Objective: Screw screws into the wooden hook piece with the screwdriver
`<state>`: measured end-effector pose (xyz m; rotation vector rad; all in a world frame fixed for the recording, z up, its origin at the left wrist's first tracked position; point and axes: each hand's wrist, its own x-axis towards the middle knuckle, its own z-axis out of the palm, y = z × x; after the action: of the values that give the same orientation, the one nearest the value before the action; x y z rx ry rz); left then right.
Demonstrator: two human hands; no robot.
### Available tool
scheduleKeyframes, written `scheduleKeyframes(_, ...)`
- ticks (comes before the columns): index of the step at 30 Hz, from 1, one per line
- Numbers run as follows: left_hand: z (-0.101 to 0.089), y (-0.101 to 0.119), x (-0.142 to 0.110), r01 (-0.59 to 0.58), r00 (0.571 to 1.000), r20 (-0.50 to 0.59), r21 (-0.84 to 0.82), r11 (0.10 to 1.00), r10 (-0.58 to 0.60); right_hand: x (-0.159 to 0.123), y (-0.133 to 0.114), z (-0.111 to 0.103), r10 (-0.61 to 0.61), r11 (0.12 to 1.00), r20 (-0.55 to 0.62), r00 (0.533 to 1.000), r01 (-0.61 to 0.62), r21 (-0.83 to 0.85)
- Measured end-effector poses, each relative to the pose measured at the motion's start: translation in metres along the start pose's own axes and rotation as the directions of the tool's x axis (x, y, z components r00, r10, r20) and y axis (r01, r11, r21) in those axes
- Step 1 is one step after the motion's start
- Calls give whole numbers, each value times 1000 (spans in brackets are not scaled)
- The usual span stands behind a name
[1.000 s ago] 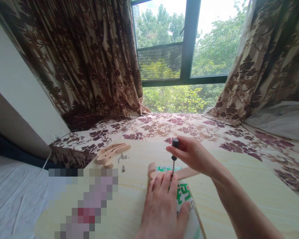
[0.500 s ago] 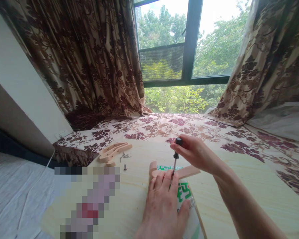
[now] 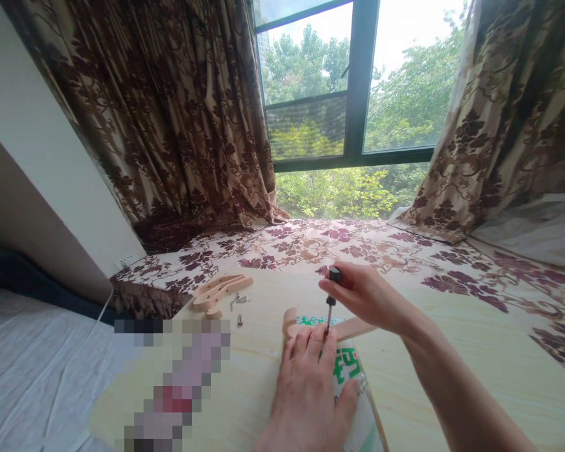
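My right hand (image 3: 365, 295) is closed round the black handle of a small screwdriver (image 3: 330, 303) held nearly upright, its tip down on a flat wooden piece (image 3: 353, 327). My left hand (image 3: 308, 392) lies flat with fingers stretched, pressing on that wooden piece and on a white sheet with green print (image 3: 346, 367) beneath it. Both rest on a pale wooden board (image 3: 452, 370).
More curved wooden parts (image 3: 219, 290) lie at the board's far left, with several loose screws (image 3: 238, 304) beside them. A blurred patch covers the near left. Floral cloth (image 3: 311, 242), curtains and a window lie beyond; a white sheet (image 3: 37, 370) is at left.
The view has tilted slightly, so everything sits a little lower and to the right. The screwdriver has stood more upright; both hands stay on the wooden piece.
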<state>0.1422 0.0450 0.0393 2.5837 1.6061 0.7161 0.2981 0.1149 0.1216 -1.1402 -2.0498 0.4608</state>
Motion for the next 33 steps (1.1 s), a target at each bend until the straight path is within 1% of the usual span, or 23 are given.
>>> scheduleKeyframes(3,5,-3,-2,-58,994,-86,48,997,62,3,3,1,54,997,-55,997,-56,-49)
scheduleKeyframes(5,7,-6,-2,-103,981,-159,75,992,114,3,4,0,61,997,-57,997,-64,-46)
scheduleKeyframes(8,7,-8,-2,-151,955,-237,119,981,176,0,1,-2,15,999,15,1000,-16,33)
scheduleKeyframes(10,6,-9,-2,-165,947,-256,136,977,196,-3,-2,-4,-21,997,66,998,16,81)
scheduleKeyframes(13,5,-10,-2,-181,949,-234,145,973,212,-3,-4,-4,-32,995,81,996,24,92)
scheduleKeyframes(15,5,-10,-3,-186,954,-208,154,970,216,-1,-3,-3,-7,997,48,999,4,79)
scheduleKeyframes(19,6,-12,-4,-187,953,-208,173,967,222,5,5,0,81,997,-46,996,-81,0)
scheduleKeyframes(21,6,-14,-5,-210,955,-173,173,962,239,7,9,0,105,993,-87,991,-108,-37)
scheduleKeyframes(23,7,-16,-6,-219,960,-138,168,961,242,8,12,1,103,993,-107,989,-109,-51)
scheduleKeyframes(27,8,-19,-5,-218,960,-141,153,964,240,8,10,1,92,995,-102,991,-97,-39)
scheduleKeyframes(30,7,-20,-5,-222,962,-130,137,965,240,5,0,2,89,995,-77,993,-92,-35)
scheduleKeyframes(33,8,-20,-6,-209,969,-107,126,970,223,0,-13,1,45,996,-42,998,-49,-79)
